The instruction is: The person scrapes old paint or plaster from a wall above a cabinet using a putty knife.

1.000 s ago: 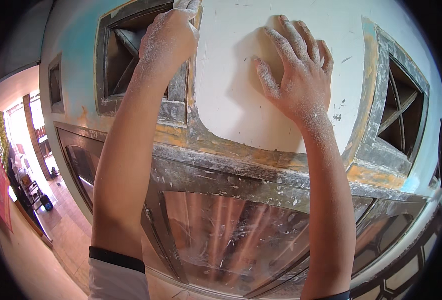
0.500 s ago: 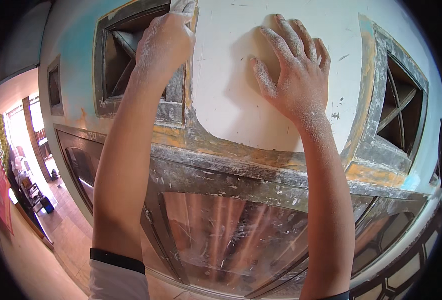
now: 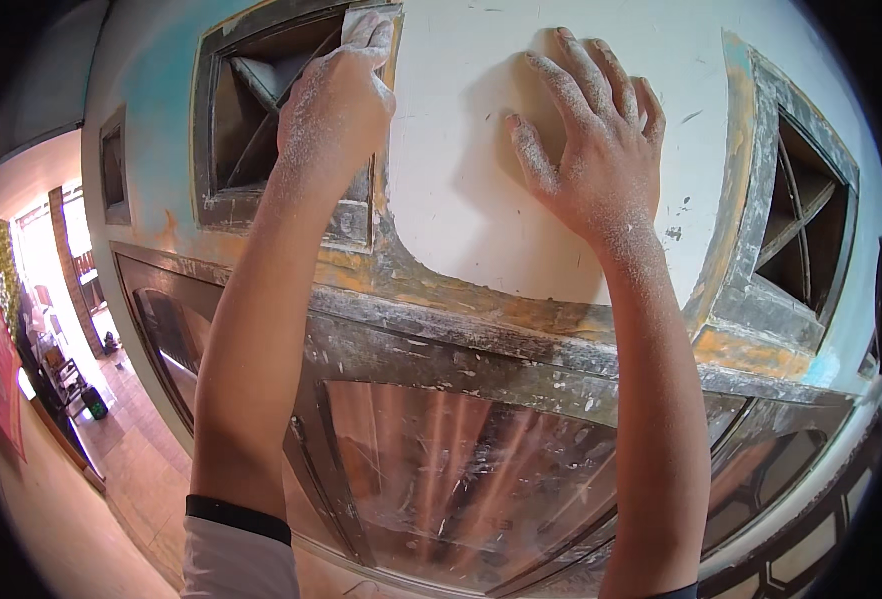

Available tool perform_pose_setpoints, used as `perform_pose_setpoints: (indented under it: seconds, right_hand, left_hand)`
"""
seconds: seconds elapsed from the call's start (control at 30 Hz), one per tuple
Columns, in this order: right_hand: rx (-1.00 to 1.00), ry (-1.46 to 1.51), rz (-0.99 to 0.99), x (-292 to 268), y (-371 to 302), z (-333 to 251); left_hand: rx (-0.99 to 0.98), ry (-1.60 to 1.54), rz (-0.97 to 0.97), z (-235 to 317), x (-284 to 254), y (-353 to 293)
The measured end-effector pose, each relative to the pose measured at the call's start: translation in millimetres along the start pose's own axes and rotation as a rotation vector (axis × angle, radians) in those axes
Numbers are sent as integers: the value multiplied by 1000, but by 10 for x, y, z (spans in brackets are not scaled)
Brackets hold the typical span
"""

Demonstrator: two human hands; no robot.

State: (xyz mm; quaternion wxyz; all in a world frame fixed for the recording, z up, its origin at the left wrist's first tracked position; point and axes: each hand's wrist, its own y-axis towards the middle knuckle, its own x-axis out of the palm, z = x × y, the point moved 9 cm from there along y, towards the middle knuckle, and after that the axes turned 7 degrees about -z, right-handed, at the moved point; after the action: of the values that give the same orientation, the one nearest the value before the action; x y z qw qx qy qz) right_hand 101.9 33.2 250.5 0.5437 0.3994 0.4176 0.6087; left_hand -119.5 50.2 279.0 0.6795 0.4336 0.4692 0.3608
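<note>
My left hand, dusted with white powder, is closed on a pale folded piece of sandpaper. It presses the sheet against the upright edge of a dark wooden vent frame, beside a strip of orange-brown filler. To the right, my right hand lies with fingers spread against the cream wall panel, holding nothing. White dust covers its fingers and wrist too.
Another vent frame with crossed bars is at right. Below runs a worn, paint-spotted wooden beam over a glazed panel with reddish curtains. At far left a bright doorway opens onto a tiled floor.
My left hand has slid slightly down along the frame edge, and more of the sandpaper shows above it. My right hand stays flat on the panel; the whole view has shifted slightly.
</note>
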Motion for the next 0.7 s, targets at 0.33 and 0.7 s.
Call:
perform_pose_setpoints:
  seconds: [0.33,0.7]
  right_hand:
    - [-11,-22,1,-5,-6,-6]
    - [18,-5,-32,17,-5,17]
  left_hand:
    - [58,33,57,61,-50,57]
    - [41,77,85,-41,-53,478]
